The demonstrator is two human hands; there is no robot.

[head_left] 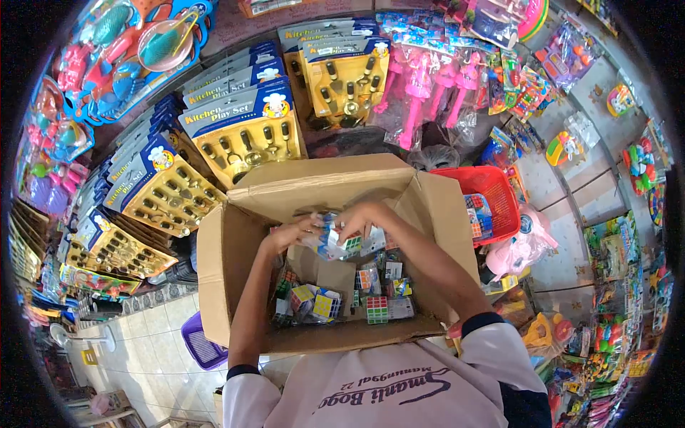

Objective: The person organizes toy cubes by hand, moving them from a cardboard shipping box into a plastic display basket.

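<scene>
Gripping one wrapped puzzle cube (335, 241) over the cardboard box (228, 267), left hand (294, 232) and right hand (365, 216) both clamped on it; perhaps eight more cubes (327, 304) lying below.

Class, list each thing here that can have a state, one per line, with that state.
Brown cardboard box: flaps open, partly filled with wrapped puzzle cubes.
Red plastic basket: holds a few cubes.
Wrapped multicoloured puzzle cube: held over the box.
Left hand: gripping the cube.
Right hand: gripping the cube.
</scene>
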